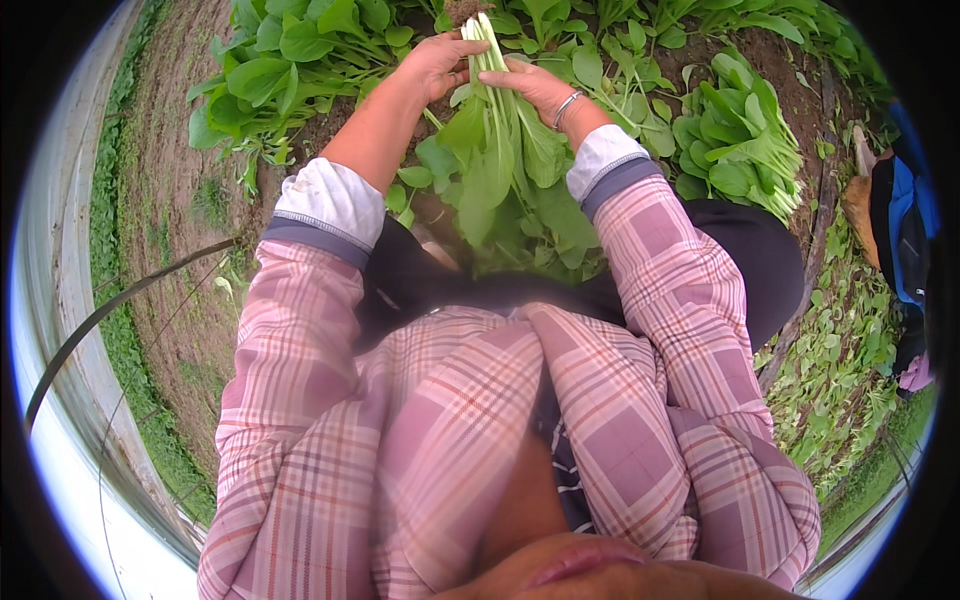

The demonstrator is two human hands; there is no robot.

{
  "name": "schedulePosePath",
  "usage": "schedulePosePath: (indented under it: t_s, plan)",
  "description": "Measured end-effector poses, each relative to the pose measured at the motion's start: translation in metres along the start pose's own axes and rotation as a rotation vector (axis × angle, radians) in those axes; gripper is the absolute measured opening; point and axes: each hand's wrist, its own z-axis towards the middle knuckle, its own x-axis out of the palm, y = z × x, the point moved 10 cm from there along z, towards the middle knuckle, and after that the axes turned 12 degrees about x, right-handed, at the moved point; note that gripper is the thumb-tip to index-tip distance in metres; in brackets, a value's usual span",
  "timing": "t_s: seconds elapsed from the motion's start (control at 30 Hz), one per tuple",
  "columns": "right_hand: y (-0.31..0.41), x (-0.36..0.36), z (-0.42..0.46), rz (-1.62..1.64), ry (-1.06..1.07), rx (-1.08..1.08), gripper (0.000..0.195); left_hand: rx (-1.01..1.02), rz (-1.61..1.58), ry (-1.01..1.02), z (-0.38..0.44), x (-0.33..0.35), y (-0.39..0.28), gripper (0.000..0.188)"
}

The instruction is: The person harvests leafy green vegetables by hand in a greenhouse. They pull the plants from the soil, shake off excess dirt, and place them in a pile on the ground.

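Note:
At the top middle, several leafy green plants [491, 142] with pale stems hang leaves-down between my hands, and a clump of soil and roots [466, 10] is at their upper end. My left hand [441, 66] has its thumb and fingers around the stems from the left. From the right, my right hand [529, 81], with a metal bracelet [568, 109] at the wrist, touches the stems with thumb and fingers. The leaf tips hang over other green leaves in front of my lap.
A pile of leafy greens [739, 139] lies on the soil at right, stems to the lower right. Dense growing plants [277, 67] stand at upper left. A dark curved rod [124, 296] rises at left beside plastic sheeting [56, 247]. Another person's blue and black clothing [909, 225] shows at far right.

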Motion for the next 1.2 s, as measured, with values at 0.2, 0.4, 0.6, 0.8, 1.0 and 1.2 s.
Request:
schedulePosePath:
  t_s: [0.2, 0.4, 0.6, 0.8, 1.0, 1.2]
  plan:
    - [-0.002, -0.003, -0.005, 0.095, 0.046, 0.009, 0.047, -0.034, 0.035, 0.180, -0.007, 0.014, -0.006, 0.045]
    - [-0.006, -0.007, -0.001, 0.191, 0.061, 0.029, 0.042, -0.047, 0.017, 0.167, -0.003, 0.015, -0.007, 0.029]
    - [-0.004, -0.015, -0.002, 0.187, 0.004, 0.027, 0.034, -0.093, -0.045, 0.121, 0.002, 0.008, 0.000, 0.043]
    - [-0.010, -0.023, -0.005, 0.169, -0.120, 0.064, 0.023, 0.088, 0.385, 0.054, 0.000, 0.018, -0.007, 0.064]
    - [-0.011, -0.020, -0.002, 0.168, -0.113, 0.071, 0.029, 0.146, 1.012, 0.117, 0.009, 0.012, -0.015, 0.064]
    - [0.000, -0.008, -0.010, 0.143, 0.018, 0.004, 0.041, 0.273, 1.507, 0.052, -0.003, 0.023, -0.045, 0.057]
